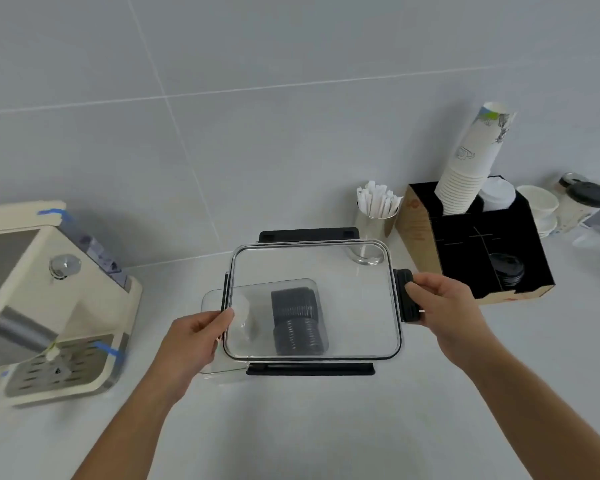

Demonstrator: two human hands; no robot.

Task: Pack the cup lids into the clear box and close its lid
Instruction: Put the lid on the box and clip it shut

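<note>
1. On the pale tabletop (326, 427) stands one clear box (215, 355), its walls transparent plastic with rounded corners.
2. Inside it lie two stacks of black ribbed cup lids (297, 322), seen through the lid, with something whitish and blurred beside them.
3. One clear box lid (354, 306), a flat rectangle with a dark rim and black latches on its sides, is held above the box, offset to its right.
4. The left hand (191, 341) pinches the lid's left edge, its grip closed on the rim.
5. The right hand (447, 317) has its grip closed around the black right-side latch.
6. Further black lids (508, 271) sit in one black cardboard organiser (465, 258) with one stack of paper cups (471, 168).
</note>
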